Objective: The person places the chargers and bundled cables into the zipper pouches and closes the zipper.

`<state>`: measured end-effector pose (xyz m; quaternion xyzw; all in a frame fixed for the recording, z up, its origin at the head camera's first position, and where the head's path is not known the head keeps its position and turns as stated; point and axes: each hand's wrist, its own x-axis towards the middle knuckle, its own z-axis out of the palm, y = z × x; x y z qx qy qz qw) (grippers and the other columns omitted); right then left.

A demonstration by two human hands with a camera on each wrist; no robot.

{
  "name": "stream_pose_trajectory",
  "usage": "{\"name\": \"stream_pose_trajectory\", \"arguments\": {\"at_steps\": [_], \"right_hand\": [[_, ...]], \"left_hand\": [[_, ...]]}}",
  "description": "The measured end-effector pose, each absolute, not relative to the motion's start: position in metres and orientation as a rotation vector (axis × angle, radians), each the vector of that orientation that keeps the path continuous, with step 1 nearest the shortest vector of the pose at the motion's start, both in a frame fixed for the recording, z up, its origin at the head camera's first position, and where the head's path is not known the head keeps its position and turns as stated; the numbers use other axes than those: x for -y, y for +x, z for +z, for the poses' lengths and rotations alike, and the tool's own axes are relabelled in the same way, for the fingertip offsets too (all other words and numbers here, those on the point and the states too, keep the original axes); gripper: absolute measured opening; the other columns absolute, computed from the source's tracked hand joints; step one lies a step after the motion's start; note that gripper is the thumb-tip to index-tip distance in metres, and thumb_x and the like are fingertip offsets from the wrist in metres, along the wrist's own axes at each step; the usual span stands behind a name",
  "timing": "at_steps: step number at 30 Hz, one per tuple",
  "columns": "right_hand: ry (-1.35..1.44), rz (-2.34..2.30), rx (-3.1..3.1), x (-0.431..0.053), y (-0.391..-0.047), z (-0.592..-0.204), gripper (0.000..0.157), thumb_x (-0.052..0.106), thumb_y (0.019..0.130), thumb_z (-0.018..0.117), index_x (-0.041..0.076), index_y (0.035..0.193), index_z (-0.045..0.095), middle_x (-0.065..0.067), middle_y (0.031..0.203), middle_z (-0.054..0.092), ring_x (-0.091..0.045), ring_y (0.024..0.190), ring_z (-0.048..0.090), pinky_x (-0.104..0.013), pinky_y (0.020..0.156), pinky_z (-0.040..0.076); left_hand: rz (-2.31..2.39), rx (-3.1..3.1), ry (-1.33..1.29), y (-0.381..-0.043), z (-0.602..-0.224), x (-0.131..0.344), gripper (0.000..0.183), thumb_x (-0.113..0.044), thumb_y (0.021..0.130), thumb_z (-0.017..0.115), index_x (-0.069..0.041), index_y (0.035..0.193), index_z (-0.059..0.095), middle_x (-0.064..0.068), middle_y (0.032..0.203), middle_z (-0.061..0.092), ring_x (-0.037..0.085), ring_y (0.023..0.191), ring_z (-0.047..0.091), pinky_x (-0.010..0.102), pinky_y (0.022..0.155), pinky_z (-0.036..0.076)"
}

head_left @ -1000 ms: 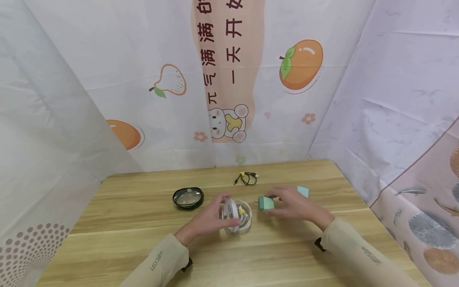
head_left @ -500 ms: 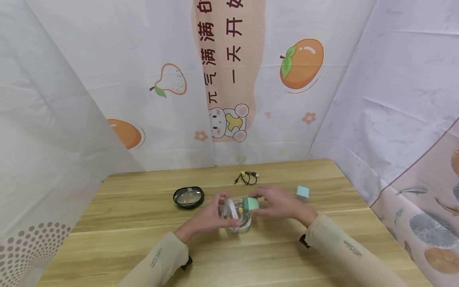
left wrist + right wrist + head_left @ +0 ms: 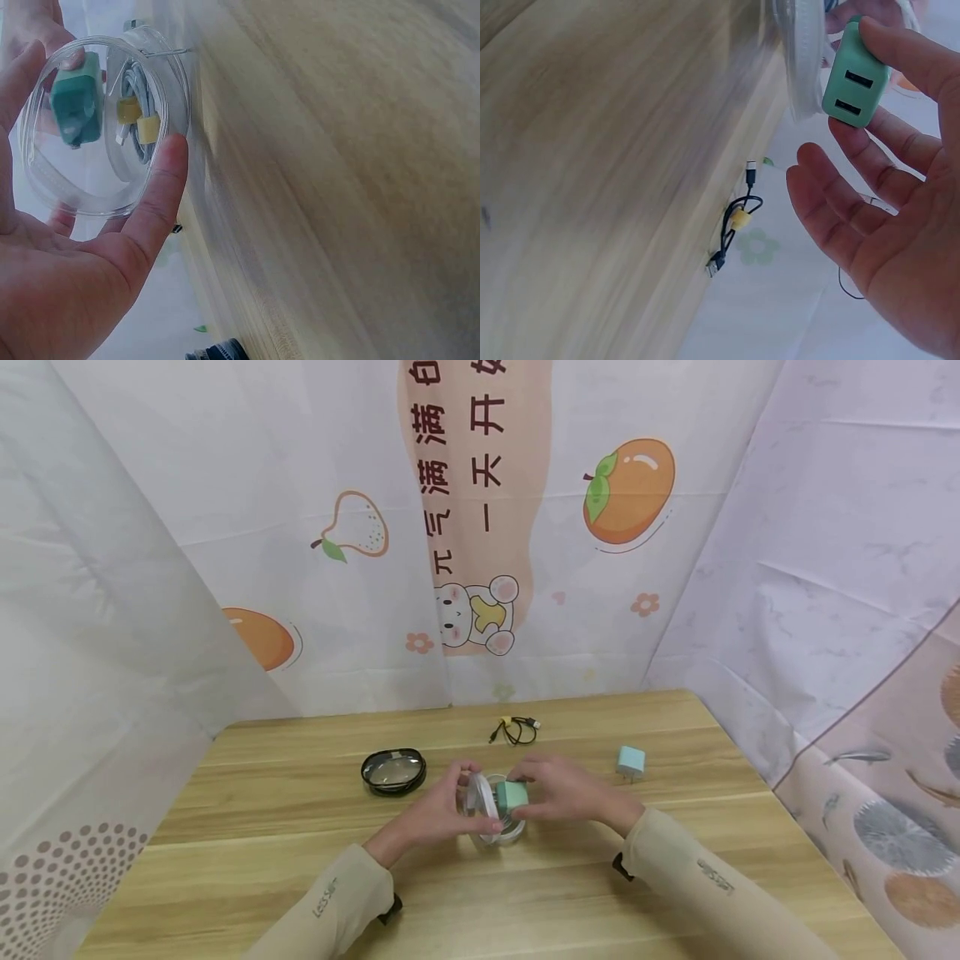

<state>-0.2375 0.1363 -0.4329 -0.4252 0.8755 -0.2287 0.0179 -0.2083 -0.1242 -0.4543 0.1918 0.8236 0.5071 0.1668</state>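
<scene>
Left of the clear round case (image 3: pixel 56 187), a black-rimmed pouch (image 3: pixel 393 772) is seen on the table (image 3: pixel 240 810); the case's raised half (image 3: pixel 487 800) is held at its edge by the left hand (image 3: pixel 435 814), thumb opposite fingers; just right of that half, above the base (image 3: pixel 513 837), the green charger (image 3: pixel 513 796) is pinched by the nearer right hand (image 3: pixel 567 791), prongs pointed left at the case. Farther right of the case, a light-blue charger (image 3: pixel 632 761) is seen.
</scene>
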Motion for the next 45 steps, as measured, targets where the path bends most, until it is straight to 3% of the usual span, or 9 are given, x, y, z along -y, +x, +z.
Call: {"name": "stream_pose_trajectory", "arguments": {"at_steps": [13, 24, 35, 42, 45], "right_hand": [[-1.272, -0.662, -2.711, -0.124, -0.240, -0.444, 0.044, 0.033, 0.086, 0.083, 0.009, 0.120, 0.070, -0.001, 0.112, 0.068, -0.013, 0.093, 0.062, -0.024, 0.076, 0.052], [-1.219, -0.675, -2.693, -0.121, -0.244, -0.461, 0.047, 0.032, 0.082, 0.086, 0.011, 0.121, 0.070, 0.003, 0.108, 0.072, -0.006, 0.095, 0.064, -0.031, 0.089, 0.054], [-1.127, -0.720, -2.685, -0.120, -0.242, -0.461, 0.045, 0.033, 0.082, 0.087, 0.011, 0.118, 0.070, 0.004, 0.103, 0.073, -0.004, 0.089, 0.065, -0.027, 0.081, 0.055], [-1.117, -0.710, -2.716, -0.118, -0.241, -0.463, 0.039, 0.033, 0.081, 0.087, 0.014, 0.111, 0.070, 0.007, 0.096, 0.072, -0.002, 0.081, 0.063, -0.024, 0.073, 0.054], [-1.117, -0.716, -2.720, -0.118, -0.239, -0.462, 0.038, 0.032, 0.082, 0.087, 0.014, 0.110, 0.070, 0.008, 0.094, 0.071, -0.001, 0.079, 0.062, -0.024, 0.071, 0.054]], "left_hand": [[1.410, -2.352, 0.580, -0.209, -0.455, 0.121, 0.088, -0.044, 0.081, 0.086, -0.017, 0.146, 0.034, 0.015, 0.137, 0.051, 0.032, 0.125, 0.051, 0.053, 0.099, 0.048], [1.384, -2.396, 0.635, -0.213, -0.461, 0.122, 0.070, -0.017, 0.086, 0.083, -0.011, 0.141, 0.040, 0.016, 0.136, 0.054, 0.033, 0.122, 0.057, 0.047, 0.100, 0.050], [1.427, -2.382, 0.627, -0.217, -0.460, 0.119, 0.060, -0.002, 0.095, 0.069, -0.010, 0.146, 0.038, 0.017, 0.140, 0.050, 0.035, 0.122, 0.058, 0.047, 0.101, 0.050], [1.429, -2.421, 0.622, -0.214, -0.455, 0.114, 0.052, -0.011, 0.098, 0.068, -0.006, 0.144, 0.042, 0.017, 0.134, 0.055, 0.032, 0.116, 0.061, 0.044, 0.095, 0.052], [1.466, -2.386, 0.497, -0.206, -0.450, 0.113, 0.060, -0.019, 0.097, 0.071, 0.001, 0.144, 0.039, 0.024, 0.135, 0.054, 0.033, 0.110, 0.063, 0.044, 0.084, 0.057]]}}
